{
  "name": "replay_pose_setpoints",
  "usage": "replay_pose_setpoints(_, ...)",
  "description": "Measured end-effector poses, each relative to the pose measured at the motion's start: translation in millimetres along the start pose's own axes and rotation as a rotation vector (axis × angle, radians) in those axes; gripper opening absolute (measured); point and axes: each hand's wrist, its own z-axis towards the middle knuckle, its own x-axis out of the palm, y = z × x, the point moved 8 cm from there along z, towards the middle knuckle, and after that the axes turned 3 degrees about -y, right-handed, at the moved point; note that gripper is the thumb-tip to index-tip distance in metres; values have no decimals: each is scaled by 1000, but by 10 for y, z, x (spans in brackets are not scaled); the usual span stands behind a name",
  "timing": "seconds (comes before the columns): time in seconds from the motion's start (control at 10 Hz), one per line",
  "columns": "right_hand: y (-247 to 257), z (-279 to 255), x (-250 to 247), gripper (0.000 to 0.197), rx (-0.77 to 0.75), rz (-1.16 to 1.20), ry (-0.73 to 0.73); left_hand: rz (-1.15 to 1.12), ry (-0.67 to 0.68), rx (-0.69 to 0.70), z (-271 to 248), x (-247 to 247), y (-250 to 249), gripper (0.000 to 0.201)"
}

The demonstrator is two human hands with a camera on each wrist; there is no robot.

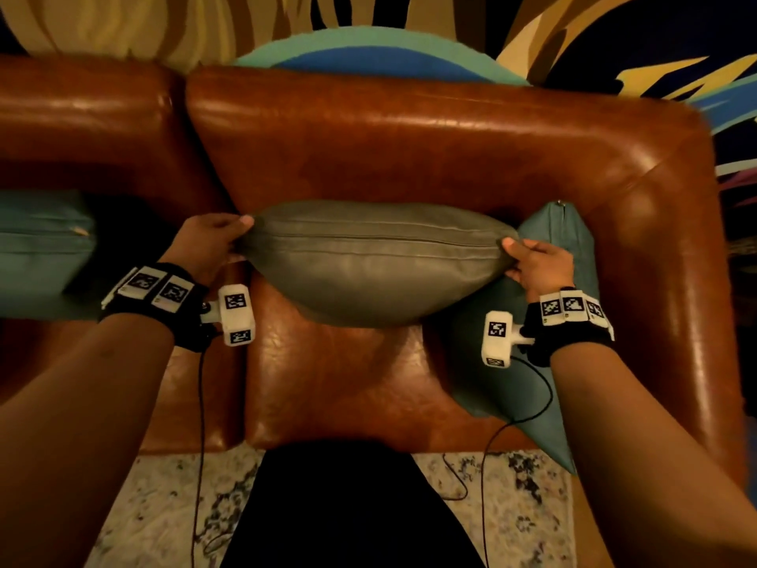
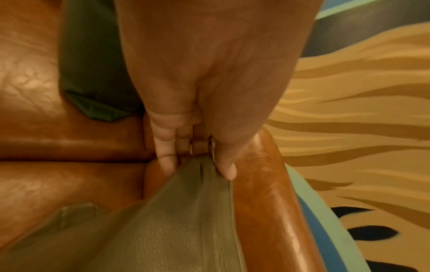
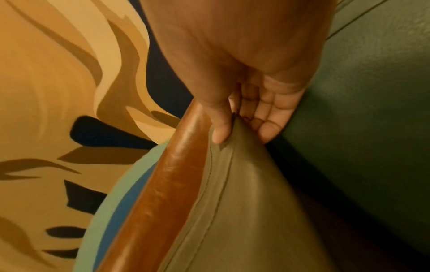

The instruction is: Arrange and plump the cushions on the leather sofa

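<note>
An olive-grey leather cushion (image 1: 377,260) stands on edge on the seat of the brown leather sofa (image 1: 409,149), against its backrest. My left hand (image 1: 213,239) pinches the cushion's left corner (image 2: 200,173) between thumb and fingers. My right hand (image 1: 532,262) pinches its right corner (image 3: 235,132) the same way. A teal cushion (image 1: 549,239) leans in the sofa's right corner behind my right hand, partly hidden by my arm. Another teal cushion (image 1: 41,248) lies on the left seat.
The sofa's right armrest (image 1: 672,280) curves round close to my right hand. A painted mural wall (image 1: 614,43) rises behind the backrest. A patterned rug (image 1: 155,506) covers the floor before the sofa. My dark-clothed legs (image 1: 348,506) stand at the seat's front edge.
</note>
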Motion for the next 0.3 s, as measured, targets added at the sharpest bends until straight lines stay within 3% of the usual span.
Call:
replay_pose_setpoints(0.1, -31, -31, -56, 13, -33, -15, -29, 108, 37, 49, -4, -24, -29, 43)
replay_pose_setpoints(0.2, -106, 42, -33, 19, -48, -81, -24, 124, -48, 117, -34, -53, -105, 31)
replay_pose_setpoints(0.3, 166, 14, -145, 42, -176, -241, -81, 28, -200, 125, -150, -268, -143, 8)
